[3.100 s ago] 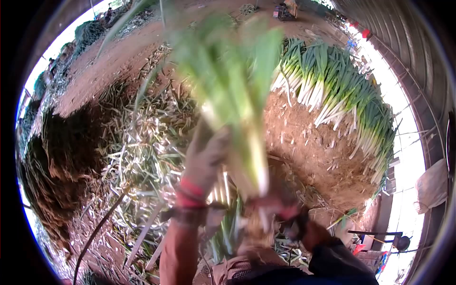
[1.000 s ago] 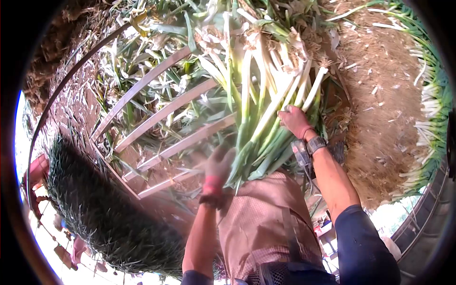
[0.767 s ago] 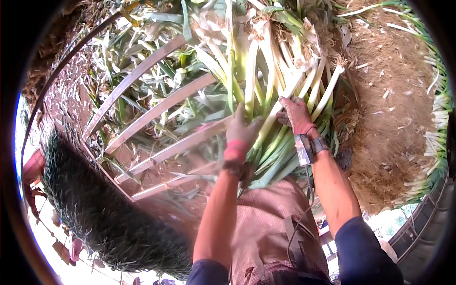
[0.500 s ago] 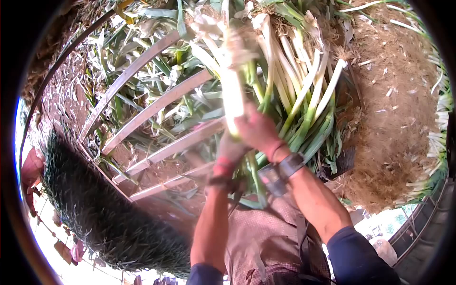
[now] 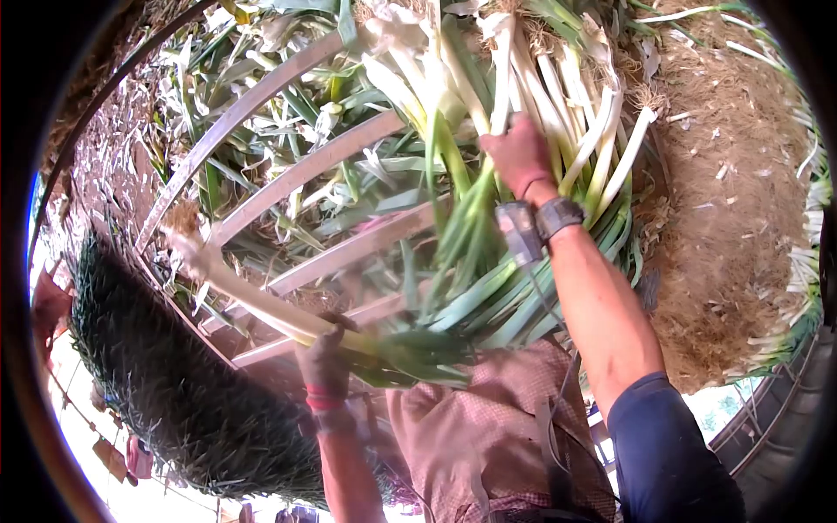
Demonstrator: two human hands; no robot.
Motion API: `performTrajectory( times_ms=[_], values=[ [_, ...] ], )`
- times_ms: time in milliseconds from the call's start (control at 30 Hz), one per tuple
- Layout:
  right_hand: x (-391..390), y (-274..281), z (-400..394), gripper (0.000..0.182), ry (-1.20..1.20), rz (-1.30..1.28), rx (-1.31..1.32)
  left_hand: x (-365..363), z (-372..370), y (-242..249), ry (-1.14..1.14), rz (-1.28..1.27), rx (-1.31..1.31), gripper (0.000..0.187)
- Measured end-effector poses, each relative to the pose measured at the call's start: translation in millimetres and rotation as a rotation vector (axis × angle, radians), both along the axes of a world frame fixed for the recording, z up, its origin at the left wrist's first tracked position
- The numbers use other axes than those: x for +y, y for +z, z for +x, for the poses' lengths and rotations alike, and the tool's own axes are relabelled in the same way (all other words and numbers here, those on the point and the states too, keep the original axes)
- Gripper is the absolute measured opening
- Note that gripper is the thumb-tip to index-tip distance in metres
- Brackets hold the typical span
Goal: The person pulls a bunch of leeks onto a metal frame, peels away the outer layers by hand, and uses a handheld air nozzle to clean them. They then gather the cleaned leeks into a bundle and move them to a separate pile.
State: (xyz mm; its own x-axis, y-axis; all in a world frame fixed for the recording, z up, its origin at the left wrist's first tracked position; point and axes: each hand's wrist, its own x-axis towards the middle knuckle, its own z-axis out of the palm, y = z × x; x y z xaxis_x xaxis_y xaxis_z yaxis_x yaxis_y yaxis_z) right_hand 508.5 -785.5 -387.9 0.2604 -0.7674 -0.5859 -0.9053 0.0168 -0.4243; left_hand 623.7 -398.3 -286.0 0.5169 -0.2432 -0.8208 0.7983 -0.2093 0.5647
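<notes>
My left hand point(image 5: 324, 357), in a dark glove with a red wristband, is closed round a long green onion point(image 5: 261, 301). Its rooted end points up and left, and its green leaves trail right across my lap. My right hand point(image 5: 520, 157), also gloved, reaches into a pile of green onions point(image 5: 558, 105) with white stalks and shaggy roots. The fingers are curled at one white stalk at the pile's left side. More leaves from the pile point(image 5: 523, 296) bend down toward my apron.
Curved metal bars point(image 5: 331, 253) of a rack stand left of the pile. Peeled leaf scraps point(image 5: 288, 113) lie behind them. A dark green stack point(image 5: 174, 383) of leaves is at lower left. Brown root litter point(image 5: 724, 218) covers the right side, edged by more green onions point(image 5: 802, 261).
My hands were together on an upright green onion. The left hand has carried a green onion down and left, tilting it. The right hand has moved up and right into the pile.
</notes>
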Motion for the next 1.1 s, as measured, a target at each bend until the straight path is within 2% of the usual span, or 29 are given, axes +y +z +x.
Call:
performTrajectory(
  times_ms=[33,133,200,233,267,333,400,433,467,533,567,633,667,733,833,867,967,1067,1100],
  values=[
    [25.9,7.7,10.4,0.03,-0.008,-0.054,-0.134,-7.8,-0.5,3.1,-0.015,0.028,-0.003,0.043],
    [116.5,57.8,22.5,0.027,0.335,0.211,-0.252,-53.4,6.2,12.9,-0.025,0.013,0.004,0.041],
    [177.3,77.9,20.5,0.022,0.614,0.24,-0.293,-71.3,18.6,10.4,-0.208,-0.013,0.054,0.045],
    [200.5,84.6,18.3,0.024,0.693,0.185,-0.342,-67.5,17.0,-10.8,-0.297,-0.068,-0.063,0.05],
    [202.1,91.1,17.8,0.02,0.758,0.092,-0.338,-75.7,12.8,-16.2,-0.26,-0.112,-0.072,0.055],
    [174.1,80.2,11.2,0.02,0.66,0.546,-0.483,-83.1,15.2,-16.8,-0.243,0.134,-0.05,0.051],
    [133.7,69.2,4.7,0.019,0.383,0.462,-0.519,-71.2,18.3,-24.5,-0.243,0.157,-0.083,0.048],
    [100.3,61.4,9.9,0.023,0.297,0.42,-0.268,-61.1,20.0,-26.3,-0.244,0.189,-0.118,0.045],
    [76.3,46.8,4.8,0.029,0.297,0.037,-0.212,-55.6,22.1,-17.3,-0.176,0.134,-0.106,0.042],
    [33.0,12.9,-3.7,0.04,0.31,-0.218,0.086,-21.3,24.6,-11.6,-0.093,0.172,-0.143,0.042],
    [25.4,-3.3,-2.6,0.04,0.308,-0.218,0.086,-2.4,26.8,-6.8,-0.038,0.164,-0.127,0.042],
    [22.4,-26.5,-2.1,0.048,0.153,0.048,-0.029,33.9,27.4,3.7,0.096,0.146,-0.1,0.043],
    [30.5,-20.6,8.9,0.053,0.087,0.189,-0.042,50.1,26.7,8.0,0.145,0.143,-0.073,0.046],
    [66.0,18.7,34.3,0.052,0.196,0.155,-0.018,65.7,22.7,18.0,0.202,0.119,-0.043,0.047],
    [101.5,11.0,48.3,0.049,0.316,0.088,-0.099,69.9,13.3,26.4,0.24,0.106,-0.012,0.048],
    [99.0,5.1,49.9,0.049,0.32,0.088,-0.107,68.0,9.7,29.7,0.224,0.146,-0.006,0.054],
    [85.9,0.1,46.5,0.05,0.319,0.088,-0.014,48.2,1.8,41.5,0.217,0.136,0.013,0.057],
    [77.4,4.7,47.7,0.039,0.208,0.173,-0.1,46.1,0.3,34.8,0.193,0.112,0.005,0.058],
    [77.8,21.8,48.8,0.039,0.112,0.173,-0.198,39.1,2.6,37.4,0.172,0.099,-0.02,0.056]
  ],
)
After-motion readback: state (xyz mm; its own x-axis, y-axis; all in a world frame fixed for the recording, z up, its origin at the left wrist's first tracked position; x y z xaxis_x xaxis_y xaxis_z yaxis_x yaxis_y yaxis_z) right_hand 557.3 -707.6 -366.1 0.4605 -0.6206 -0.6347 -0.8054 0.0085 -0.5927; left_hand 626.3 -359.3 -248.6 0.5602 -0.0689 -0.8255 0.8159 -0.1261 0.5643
